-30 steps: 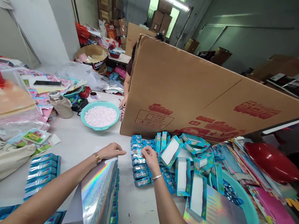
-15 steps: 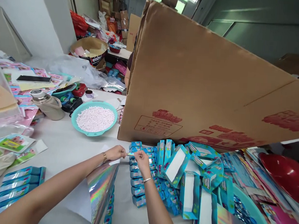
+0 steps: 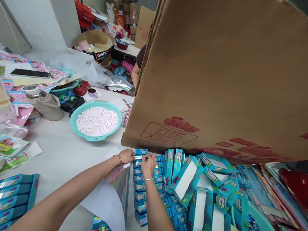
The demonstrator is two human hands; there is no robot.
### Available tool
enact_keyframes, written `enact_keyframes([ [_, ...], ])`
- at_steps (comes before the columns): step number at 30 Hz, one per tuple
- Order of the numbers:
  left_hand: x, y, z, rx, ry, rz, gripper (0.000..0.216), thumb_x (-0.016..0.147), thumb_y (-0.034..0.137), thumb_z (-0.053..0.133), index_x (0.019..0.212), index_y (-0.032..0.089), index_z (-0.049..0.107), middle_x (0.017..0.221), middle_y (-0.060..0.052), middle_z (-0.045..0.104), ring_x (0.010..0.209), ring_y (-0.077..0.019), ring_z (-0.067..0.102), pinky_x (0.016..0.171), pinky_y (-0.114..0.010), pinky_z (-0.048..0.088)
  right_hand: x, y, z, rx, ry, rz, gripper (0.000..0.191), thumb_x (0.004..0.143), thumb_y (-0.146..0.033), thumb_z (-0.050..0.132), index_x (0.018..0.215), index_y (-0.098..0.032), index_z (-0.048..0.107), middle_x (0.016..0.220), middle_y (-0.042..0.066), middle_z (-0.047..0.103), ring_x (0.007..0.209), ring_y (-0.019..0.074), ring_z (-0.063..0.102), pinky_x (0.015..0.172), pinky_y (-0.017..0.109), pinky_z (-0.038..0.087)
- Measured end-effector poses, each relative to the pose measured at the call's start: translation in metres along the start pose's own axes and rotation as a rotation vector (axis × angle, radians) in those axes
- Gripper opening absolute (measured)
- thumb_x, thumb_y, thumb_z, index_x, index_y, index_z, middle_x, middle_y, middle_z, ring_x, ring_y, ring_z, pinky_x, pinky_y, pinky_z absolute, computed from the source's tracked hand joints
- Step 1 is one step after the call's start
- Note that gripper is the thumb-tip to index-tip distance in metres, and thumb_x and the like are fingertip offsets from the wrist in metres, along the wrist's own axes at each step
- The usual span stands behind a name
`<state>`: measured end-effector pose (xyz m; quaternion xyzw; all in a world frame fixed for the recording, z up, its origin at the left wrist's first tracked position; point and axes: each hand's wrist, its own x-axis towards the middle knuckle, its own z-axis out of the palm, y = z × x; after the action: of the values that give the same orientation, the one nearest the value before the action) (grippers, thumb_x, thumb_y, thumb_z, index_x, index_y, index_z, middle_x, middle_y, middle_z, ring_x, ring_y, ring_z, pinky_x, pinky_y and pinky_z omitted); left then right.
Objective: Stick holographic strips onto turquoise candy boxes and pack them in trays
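My left hand (image 3: 126, 156) and my right hand (image 3: 148, 164) meet over the far end of a row of small blue packets (image 3: 140, 187) on the white table (image 3: 61, 152). Both hands pinch a small shiny blue packet (image 3: 137, 157) between their fingertips. A bracelet sits on each wrist. A holographic foil sheet (image 3: 118, 182) curls up under my left forearm, its white back showing. Open blue cartons (image 3: 189, 176) lie piled just right of my right hand.
A big brown cardboard box (image 3: 223, 81) stands tilted behind the packets, with another person's arm (image 3: 136, 71) behind its left edge. A teal bowl of white pellets (image 3: 97, 120) and a beige flask (image 3: 45, 103) sit further left. More blue packets (image 3: 7, 197) lie near left.
My hands moved forward to the far end of the packet row and came together on one small packet. The view tipped down and closer to the cardboard box.
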<state>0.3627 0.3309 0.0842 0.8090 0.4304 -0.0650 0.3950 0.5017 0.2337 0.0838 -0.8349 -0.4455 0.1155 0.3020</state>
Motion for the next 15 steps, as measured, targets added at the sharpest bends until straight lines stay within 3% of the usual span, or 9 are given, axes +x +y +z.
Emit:
enact_keyframes([
  [9,0.011,0.003,0.017,0.009,0.001,-0.059,0.03,0.083,0.032,0.049,0.084,0.016,0.074,0.086,-0.012,0.073,0.083,-0.0227,0.067,0.068,-0.026,0.044,0.003,0.014,0.019,-0.149,0.019,-0.089,0.015,0.083,-0.021,0.048,0.074,-0.02,0.061,0.1,0.011,0.06,0.101,0.0296,0.048,0.086,0.038,0.031],
  [15,0.02,0.004,0.018,-0.023,-0.008,-0.103,0.026,0.078,0.027,0.052,0.083,0.015,0.074,0.087,-0.012,0.074,0.083,-0.0237,0.068,0.071,-0.027,0.047,0.005,0.02,0.027,-0.027,0.051,-0.096,0.019,0.081,-0.018,0.048,0.097,-0.019,0.058,0.099,0.009,0.063,0.098,0.0285,0.05,0.09,0.038,0.031],
])
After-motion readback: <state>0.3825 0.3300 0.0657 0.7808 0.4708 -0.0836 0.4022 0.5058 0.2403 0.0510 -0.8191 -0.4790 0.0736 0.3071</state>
